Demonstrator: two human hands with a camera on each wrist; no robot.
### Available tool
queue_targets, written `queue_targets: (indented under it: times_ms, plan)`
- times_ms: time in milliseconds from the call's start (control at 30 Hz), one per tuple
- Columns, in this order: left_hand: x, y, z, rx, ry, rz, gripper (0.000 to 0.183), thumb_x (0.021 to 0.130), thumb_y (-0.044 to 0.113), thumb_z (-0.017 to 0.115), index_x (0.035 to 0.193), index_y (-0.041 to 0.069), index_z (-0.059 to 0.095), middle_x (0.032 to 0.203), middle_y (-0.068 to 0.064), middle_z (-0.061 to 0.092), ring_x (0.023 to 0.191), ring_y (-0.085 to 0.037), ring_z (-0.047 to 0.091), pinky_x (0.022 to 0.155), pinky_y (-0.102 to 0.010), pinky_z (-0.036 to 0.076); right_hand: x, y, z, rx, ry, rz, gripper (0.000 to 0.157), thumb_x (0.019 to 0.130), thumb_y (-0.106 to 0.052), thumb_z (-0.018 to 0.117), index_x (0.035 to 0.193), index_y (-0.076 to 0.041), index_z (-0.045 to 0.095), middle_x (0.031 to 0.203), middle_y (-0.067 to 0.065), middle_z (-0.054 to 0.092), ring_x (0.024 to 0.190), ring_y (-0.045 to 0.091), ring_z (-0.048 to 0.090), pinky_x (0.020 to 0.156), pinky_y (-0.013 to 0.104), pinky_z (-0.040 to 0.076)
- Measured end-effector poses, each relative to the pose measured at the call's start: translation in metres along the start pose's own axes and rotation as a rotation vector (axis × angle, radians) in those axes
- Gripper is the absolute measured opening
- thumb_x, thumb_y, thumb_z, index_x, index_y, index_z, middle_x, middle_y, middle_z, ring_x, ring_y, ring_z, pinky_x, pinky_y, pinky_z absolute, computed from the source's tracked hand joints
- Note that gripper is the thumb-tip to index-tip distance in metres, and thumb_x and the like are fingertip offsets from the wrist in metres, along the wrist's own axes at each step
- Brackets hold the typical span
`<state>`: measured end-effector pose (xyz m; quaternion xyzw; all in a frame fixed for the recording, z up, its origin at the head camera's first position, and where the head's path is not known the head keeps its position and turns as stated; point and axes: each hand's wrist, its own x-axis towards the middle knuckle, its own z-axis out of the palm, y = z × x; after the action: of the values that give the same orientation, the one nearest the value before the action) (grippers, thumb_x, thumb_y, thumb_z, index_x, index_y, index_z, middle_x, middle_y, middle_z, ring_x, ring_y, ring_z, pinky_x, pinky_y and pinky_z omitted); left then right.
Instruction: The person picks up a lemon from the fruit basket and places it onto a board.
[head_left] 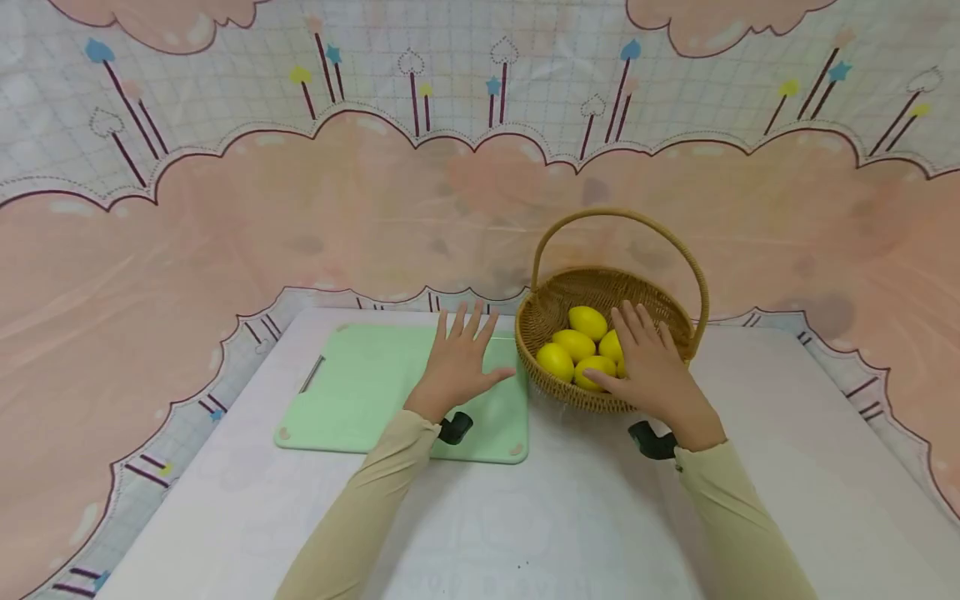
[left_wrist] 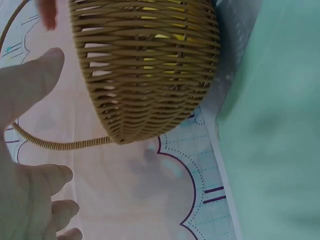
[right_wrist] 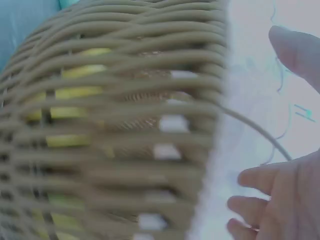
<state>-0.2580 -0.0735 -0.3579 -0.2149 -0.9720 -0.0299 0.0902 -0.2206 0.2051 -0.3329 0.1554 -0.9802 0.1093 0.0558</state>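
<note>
A round wicker basket [head_left: 600, 403] with a tall hoop handle [head_left: 619, 213] holds several yellow lemons [head_left: 573, 344]. My right hand [head_left: 660, 379], fingers spread, is over the basket's front right and hides some of the lemons in the head view. Over the green cutting board [head_left: 360, 387] is my left hand [head_left: 457, 367], its fingers straight and apart, the thumb pointing toward the basket. Neither hand holds anything. In the left wrist view the woven side [left_wrist: 150, 65] appears beyond the thumb; in the right wrist view the weave [right_wrist: 115, 125] fills the left, with yellow showing through.
The board lies flat on a white table [head_left: 525, 533], left of the basket, with a thin metal handle [head_left: 312, 374] at its left edge. A patterned pink cloth [head_left: 375, 225] hangs behind the table. Dark wrist mounts [head_left: 651, 442] sit under both wrists.
</note>
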Motion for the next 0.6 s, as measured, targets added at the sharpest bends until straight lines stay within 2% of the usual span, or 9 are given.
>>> queue_targets:
  times_ms: [133, 300, 400, 467, 600]
  plan:
    - [0.004, 0.007, 0.004, 0.033, -0.017, 0.035, 0.088, 0.087, 0.066, 0.045, 0.153, 0.017, 0.012, 0.159, -0.012, 0.006, 0.147, -0.032, 0.003, 0.118, -0.055, 0.003, -0.010, 0.006, -0.009, -0.028, 0.136, -0.080, 0.097, 0.088, -0.059, 0.051, 0.151, -0.003, 0.004, 0.158, 0.019, -0.003, 0.146, 0.037, -0.005, 0.117, 0.058, 0.001]
    - [0.009, 0.018, 0.010, 0.057, -0.038, 0.103, 0.088, 0.087, 0.066, 0.045, 0.153, 0.017, 0.011, 0.159, -0.011, 0.007, 0.147, -0.031, 0.004, 0.119, -0.053, 0.003, -0.022, 0.024, -0.016, -0.021, 0.475, -0.211, 0.094, 0.089, -0.069, 0.031, 0.151, -0.003, 0.006, 0.159, 0.017, -0.001, 0.147, 0.033, -0.005, 0.119, 0.054, 0.000]
    - [0.013, 0.024, 0.013, 0.046, -0.048, 0.151, 0.086, 0.089, 0.062, 0.047, 0.153, 0.017, 0.011, 0.159, -0.011, 0.007, 0.148, -0.029, 0.004, 0.120, -0.051, 0.004, -0.024, 0.038, -0.018, 0.048, 0.628, -0.219, 0.091, 0.090, -0.066, 0.032, 0.151, -0.003, 0.006, 0.158, 0.018, 0.002, 0.147, 0.034, 0.000, 0.118, 0.055, 0.002]
    - [0.014, 0.026, 0.017, 0.044, -0.052, 0.180, 0.083, 0.090, 0.056, 0.050, 0.153, 0.016, 0.012, 0.159, -0.011, 0.007, 0.148, -0.028, 0.005, 0.120, -0.050, 0.006, -0.025, 0.047, -0.016, 0.148, 0.637, -0.160, 0.085, 0.093, -0.054, 0.043, 0.152, -0.007, 0.004, 0.159, 0.017, 0.002, 0.147, 0.035, 0.002, 0.118, 0.056, 0.003]
    - [0.017, 0.027, 0.023, 0.056, -0.027, 0.220, 0.070, 0.095, 0.040, 0.051, 0.152, 0.016, 0.017, 0.159, -0.012, 0.012, 0.147, -0.027, 0.010, 0.120, -0.047, 0.011, -0.025, 0.065, -0.006, 0.417, 0.526, -0.007, 0.086, 0.093, -0.023, 0.058, 0.153, -0.013, -0.003, 0.158, 0.016, 0.008, 0.143, 0.041, 0.016, 0.113, 0.059, 0.016]
